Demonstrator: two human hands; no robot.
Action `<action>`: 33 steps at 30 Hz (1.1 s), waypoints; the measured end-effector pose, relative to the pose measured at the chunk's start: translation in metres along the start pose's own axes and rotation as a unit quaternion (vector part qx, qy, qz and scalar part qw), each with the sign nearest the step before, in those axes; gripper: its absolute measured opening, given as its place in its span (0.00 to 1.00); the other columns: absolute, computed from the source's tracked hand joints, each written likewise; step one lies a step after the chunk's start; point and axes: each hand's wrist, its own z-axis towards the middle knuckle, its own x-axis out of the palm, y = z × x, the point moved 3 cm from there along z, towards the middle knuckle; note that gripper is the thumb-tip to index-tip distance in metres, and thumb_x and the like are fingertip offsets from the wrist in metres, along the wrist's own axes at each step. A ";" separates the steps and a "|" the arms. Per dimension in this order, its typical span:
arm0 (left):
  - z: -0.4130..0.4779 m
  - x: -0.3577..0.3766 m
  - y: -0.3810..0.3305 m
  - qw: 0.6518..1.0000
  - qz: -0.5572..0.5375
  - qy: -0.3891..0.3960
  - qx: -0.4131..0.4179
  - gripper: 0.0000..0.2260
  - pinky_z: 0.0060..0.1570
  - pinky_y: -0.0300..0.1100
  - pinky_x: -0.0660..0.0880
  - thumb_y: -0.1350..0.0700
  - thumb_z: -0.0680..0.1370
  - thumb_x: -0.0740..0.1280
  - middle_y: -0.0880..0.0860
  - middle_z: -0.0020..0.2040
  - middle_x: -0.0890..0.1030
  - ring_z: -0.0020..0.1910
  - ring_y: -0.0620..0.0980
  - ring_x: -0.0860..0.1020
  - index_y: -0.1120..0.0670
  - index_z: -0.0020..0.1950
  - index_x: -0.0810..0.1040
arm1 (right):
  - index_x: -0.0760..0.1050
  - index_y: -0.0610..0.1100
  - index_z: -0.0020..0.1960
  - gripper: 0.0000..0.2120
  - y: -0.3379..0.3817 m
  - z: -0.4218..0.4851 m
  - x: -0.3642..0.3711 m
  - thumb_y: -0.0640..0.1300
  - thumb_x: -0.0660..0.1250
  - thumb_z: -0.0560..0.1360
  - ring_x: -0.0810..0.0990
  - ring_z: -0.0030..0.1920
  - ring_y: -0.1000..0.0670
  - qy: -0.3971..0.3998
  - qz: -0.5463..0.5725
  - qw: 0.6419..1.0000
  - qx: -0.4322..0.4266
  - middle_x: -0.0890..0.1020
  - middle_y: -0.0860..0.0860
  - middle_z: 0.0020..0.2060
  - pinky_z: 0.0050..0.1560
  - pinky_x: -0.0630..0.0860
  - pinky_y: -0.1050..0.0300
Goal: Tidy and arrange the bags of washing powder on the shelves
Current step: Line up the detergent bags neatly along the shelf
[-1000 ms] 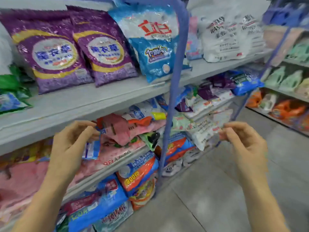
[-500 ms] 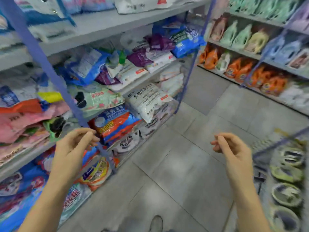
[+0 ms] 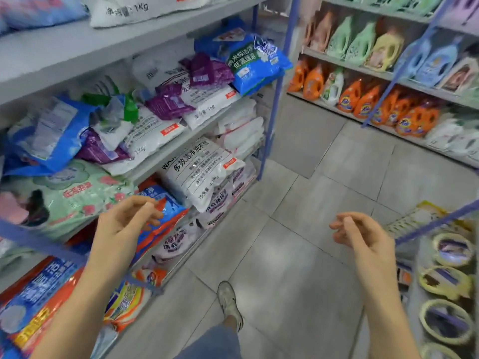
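**Empty hands before untidy shelves**

A grey tiled floor (image 3: 298,255) spreads beneath the left hand (image 3: 124,221) and right hand (image 3: 363,234). Left of the left hand rise grey shelves with blue uprights (image 3: 77,55), piled with slumped bags of washing powder (image 3: 155,133). A big white bag with black print (image 3: 197,172) lies just beyond its fingers, and a blue plastic bag (image 3: 256,63) lies farther up. Orange detergent bottles (image 3: 363,99) stand well beyond the right hand. Both hands are empty, fingers loosely curled. Round yellow-rimmed goods (image 3: 451,281) right of the right hand are blurred and cut off.
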 end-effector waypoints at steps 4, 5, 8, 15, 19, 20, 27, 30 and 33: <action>0.059 0.026 -0.002 1.000 -0.009 -0.022 0.001 0.07 0.37 0.29 0.75 0.62 0.79 0.62 0.54 0.38 0.81 0.34 0.40 0.78 0.57 0.46 0.78 | 0.77 0.46 0.44 0.07 0.001 0.071 0.025 0.39 0.61 0.78 0.78 0.34 0.57 0.017 0.001 1.000 -0.006 0.82 0.54 0.34 0.41 0.77 0.64; 0.075 0.031 -0.004 1.000 -0.009 -0.029 0.001 0.07 0.37 0.29 0.75 0.62 0.79 0.62 0.54 0.38 0.81 0.33 0.40 0.78 0.57 0.45 0.78 | 0.77 0.45 0.44 0.07 0.004 0.089 0.032 0.39 0.61 0.78 0.78 0.35 0.57 0.020 0.003 1.000 -0.010 0.82 0.53 0.34 0.41 0.77 0.65; 0.118 0.042 -0.012 0.999 -0.006 -0.048 0.005 0.07 0.37 0.28 0.74 0.64 0.79 0.61 0.55 0.37 0.81 0.33 0.40 0.78 0.58 0.45 0.78 | 0.77 0.43 0.46 0.06 0.012 0.142 0.053 0.39 0.61 0.78 0.78 0.34 0.58 0.035 0.013 0.999 -0.031 0.82 0.53 0.34 0.40 0.77 0.67; 0.175 0.038 -0.021 0.990 0.002 -0.138 -0.010 0.07 0.37 0.33 0.75 0.62 0.79 0.62 0.52 0.36 0.82 0.34 0.43 0.78 0.60 0.48 0.79 | 0.77 0.50 0.43 0.09 0.017 0.244 0.126 0.39 0.62 0.77 0.79 0.35 0.58 0.147 0.023 0.987 -0.060 0.82 0.53 0.34 0.39 0.76 0.68; 0.184 0.039 -0.019 0.977 0.014 -0.208 -0.040 0.07 0.42 0.42 0.75 0.60 0.79 0.62 0.53 0.37 0.82 0.36 0.44 0.78 0.60 0.50 0.80 | 0.76 0.51 0.43 0.10 0.018 0.298 0.194 0.37 0.64 0.77 0.79 0.37 0.57 0.261 -0.007 0.959 -0.106 0.81 0.54 0.35 0.41 0.76 0.63; 0.184 0.041 -0.018 0.973 0.011 -0.227 -0.050 0.07 0.43 0.44 0.75 0.59 0.79 0.62 0.52 0.37 0.82 0.37 0.45 0.79 0.58 0.50 0.80 | 0.76 0.51 0.43 0.09 0.018 0.309 0.215 0.37 0.65 0.76 0.79 0.38 0.55 0.292 -0.033 0.948 -0.122 0.81 0.55 0.36 0.42 0.77 0.60; 0.185 0.061 -0.021 0.942 0.035 -0.323 -0.086 0.05 0.39 0.33 0.76 0.57 0.78 0.64 0.51 0.37 0.83 0.37 0.46 0.80 0.55 0.47 0.79 | 0.72 0.43 0.63 0.19 0.009 0.329 0.368 0.48 0.67 0.75 0.73 0.60 0.47 0.457 -0.240 0.768 -0.378 0.77 0.48 0.58 0.55 0.71 0.53; 0.183 0.072 -0.024 0.932 0.045 -0.346 -0.097 0.05 0.39 0.30 0.74 0.60 0.79 0.63 0.52 0.37 0.82 0.36 0.43 0.80 0.56 0.46 0.79 | 0.62 0.44 0.71 0.29 -0.001 0.319 0.424 0.51 0.66 0.75 0.65 0.67 0.45 0.490 -0.305 0.671 -0.465 0.67 0.44 0.68 0.65 0.64 0.51; 0.179 0.079 -0.031 0.925 0.058 -0.362 -0.102 0.06 0.39 0.30 0.73 0.62 0.78 0.64 0.52 0.35 0.81 0.35 0.42 0.78 0.57 0.44 0.79 | 0.56 0.47 0.75 0.33 -0.013 0.313 0.461 0.51 0.65 0.75 0.59 0.72 0.44 0.487 -0.347 0.589 -0.544 0.60 0.44 0.74 0.72 0.59 0.47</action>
